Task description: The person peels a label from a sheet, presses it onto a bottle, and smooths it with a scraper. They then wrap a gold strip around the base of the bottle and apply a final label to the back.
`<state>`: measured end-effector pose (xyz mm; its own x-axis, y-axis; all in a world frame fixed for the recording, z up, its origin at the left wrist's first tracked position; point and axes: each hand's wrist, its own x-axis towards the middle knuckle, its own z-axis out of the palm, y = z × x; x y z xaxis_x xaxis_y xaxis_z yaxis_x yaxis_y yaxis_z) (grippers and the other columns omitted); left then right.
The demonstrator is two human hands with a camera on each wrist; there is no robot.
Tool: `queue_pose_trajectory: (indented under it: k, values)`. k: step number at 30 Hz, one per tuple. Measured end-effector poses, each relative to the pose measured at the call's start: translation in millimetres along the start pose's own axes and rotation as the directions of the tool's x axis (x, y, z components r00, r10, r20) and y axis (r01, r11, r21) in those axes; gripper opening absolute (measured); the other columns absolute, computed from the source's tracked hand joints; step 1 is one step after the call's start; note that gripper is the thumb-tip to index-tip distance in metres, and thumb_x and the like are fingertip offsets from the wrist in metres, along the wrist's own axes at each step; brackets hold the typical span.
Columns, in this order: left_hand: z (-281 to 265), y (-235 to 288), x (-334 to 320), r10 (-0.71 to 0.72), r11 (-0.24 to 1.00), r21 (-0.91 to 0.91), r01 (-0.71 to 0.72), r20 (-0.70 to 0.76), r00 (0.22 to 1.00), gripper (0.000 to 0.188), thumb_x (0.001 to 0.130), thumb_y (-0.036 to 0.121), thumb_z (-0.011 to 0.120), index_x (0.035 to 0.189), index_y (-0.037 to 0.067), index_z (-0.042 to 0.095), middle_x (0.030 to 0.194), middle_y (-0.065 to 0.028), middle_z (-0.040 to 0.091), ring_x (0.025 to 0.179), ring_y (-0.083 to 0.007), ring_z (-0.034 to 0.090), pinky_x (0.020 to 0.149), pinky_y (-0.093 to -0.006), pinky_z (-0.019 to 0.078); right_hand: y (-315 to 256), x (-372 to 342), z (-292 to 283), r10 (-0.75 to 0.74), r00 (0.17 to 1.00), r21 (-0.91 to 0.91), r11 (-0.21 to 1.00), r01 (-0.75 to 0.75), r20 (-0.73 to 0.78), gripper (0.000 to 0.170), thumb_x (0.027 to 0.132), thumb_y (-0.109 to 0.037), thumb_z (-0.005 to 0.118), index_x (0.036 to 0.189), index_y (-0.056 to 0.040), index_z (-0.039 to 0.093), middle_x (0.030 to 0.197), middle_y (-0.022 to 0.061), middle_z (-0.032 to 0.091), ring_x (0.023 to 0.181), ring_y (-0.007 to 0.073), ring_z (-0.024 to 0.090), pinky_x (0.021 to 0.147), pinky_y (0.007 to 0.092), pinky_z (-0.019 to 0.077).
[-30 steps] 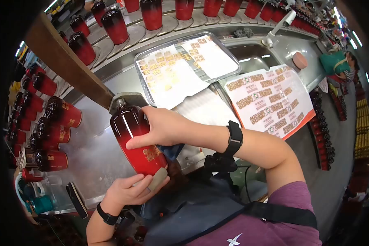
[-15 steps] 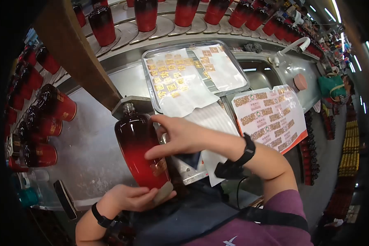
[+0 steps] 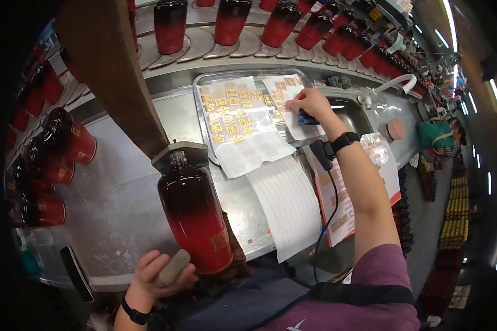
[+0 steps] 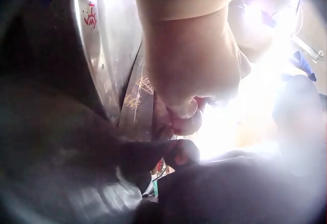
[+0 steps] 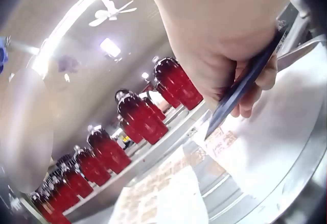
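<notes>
A black-to-red bottle [image 3: 196,212] with gold characters low on its side lies tilted, its neck at a metal bracket [image 3: 179,153]. By the bottle's base is my left hand [image 3: 161,274], fingers loosely bent and apart from the bottle. A grey-green stubby piece [image 3: 174,266], like a finger cover, shows among those fingers. Over the tray's right sheet [image 3: 301,129], my right hand [image 3: 310,105] has its fingertips right at the gold-and-red stickers [image 3: 280,101]. It holds a dark blue flat card [image 5: 240,94], thin-edged in the right wrist view. Glare washes out much of the left wrist view.
The metal tray [image 3: 197,110] also bears a sheet of gold character stickers [image 3: 232,118]. A white striped sheet [image 3: 287,204] and a printed sheet [image 3: 384,160] lie nearer. Other bottles [image 3: 171,25] line the curved conveyor; a wooden post [image 3: 113,71] rises behind the bracket.
My right hand has left the bottle and moved away and right to the sticker sheet, carrying the blue card. My left hand has come off the bottle's base and turned its fingers up.
</notes>
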<state>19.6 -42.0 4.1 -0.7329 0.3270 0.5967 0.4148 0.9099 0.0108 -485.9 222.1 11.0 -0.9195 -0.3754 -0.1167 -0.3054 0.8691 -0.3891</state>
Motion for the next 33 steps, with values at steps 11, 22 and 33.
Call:
queue_pose_trajectory:
  k: [11, 22, 33]
  values:
    - [-6, -6, 15, -0.464, 0.882, -0.077, 0.466, 0.041, 0.885, 0.072, 0.088, 0.05, 0.066, 0.138, -0.001, 0.05, 0.135, -0.0213, 0.052, 0.124, -0.0402, 0.045, 0.102, -0.0491, 0.0416, 42, -1, -32, 0.073, 0.978, -0.372, 0.917, -0.143, -0.196, 0.043, 0.063, -0.04, 0.084, 0.081, -0.0036, 0.07, 0.082, 0.0158, 0.071, 0.079, 0.0302, 0.07, 0.072, 0.04, 0.0538]
    - [16, -14, 72, -0.682, 0.18, -0.693, 0.698, 0.423, 0.597, 0.095, 0.087, 0.026, 0.073, 0.156, -0.001, 0.014, 0.147, -0.0237, 0.041, 0.131, -0.0304, 0.048, 0.104, -0.0413, 0.046, 58, 6, -27, 0.087, 0.969, -0.288, 0.945, -0.153, -0.231, 0.036, 0.066, -0.039, 0.078, 0.083, -0.0067, 0.078, 0.076, 0.0157, 0.072, 0.074, 0.0323, 0.071, 0.071, 0.0423, 0.0548]
    - [23, -21, 72, -0.614, -0.08, -0.851, 0.519, 0.453, 0.647, 0.1, 0.086, 0.02, 0.076, 0.157, -0.001, 0.008, 0.149, -0.0226, 0.04, 0.131, -0.029, 0.05, 0.106, -0.0406, 0.0453, -133, -139, -25, -0.434, 0.888, 0.458, 0.766, 0.451, -0.15, 0.008, 0.087, -0.011, 0.073, 0.088, -0.0031, 0.073, 0.077, -0.0021, 0.067, 0.069, 0.0037, 0.056, 0.061, 0.021, 0.0438]
